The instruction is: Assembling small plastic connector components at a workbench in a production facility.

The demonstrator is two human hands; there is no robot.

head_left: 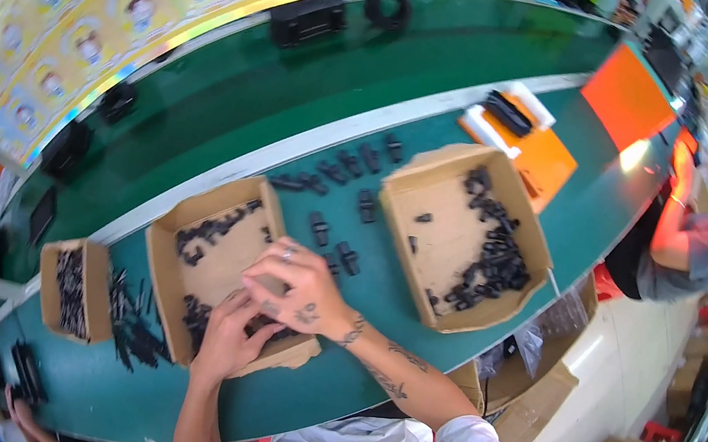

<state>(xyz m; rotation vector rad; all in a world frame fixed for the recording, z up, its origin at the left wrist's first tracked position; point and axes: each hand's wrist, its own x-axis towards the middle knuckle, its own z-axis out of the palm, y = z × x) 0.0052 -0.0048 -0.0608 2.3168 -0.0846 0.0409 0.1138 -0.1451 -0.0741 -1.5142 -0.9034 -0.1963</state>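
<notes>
My left hand [232, 337] and my right hand [300, 291] meet over the near side of a cardboard box [222, 279] with small black plastic parts [215, 232] in it. Both hands have their fingers bent and pinched close together. What they hold, if anything, is hidden by the fingers. On the green table just right of my right hand lie several black clip-like pieces [319, 229], and more form a row [348, 163] farther back. A second cardboard box [434, 233] to the right holds a heap of black parts [494, 265] along its right side.
At left, a small cardboard box [93, 292] holds thin black sticks; loose black strips [139, 340] lie beside it. Orange boards [545, 167] and a black object [509, 113] are at back right. A co-worker [691, 235] sits at the far right. Beneath the table edge is an open carton [544, 391].
</notes>
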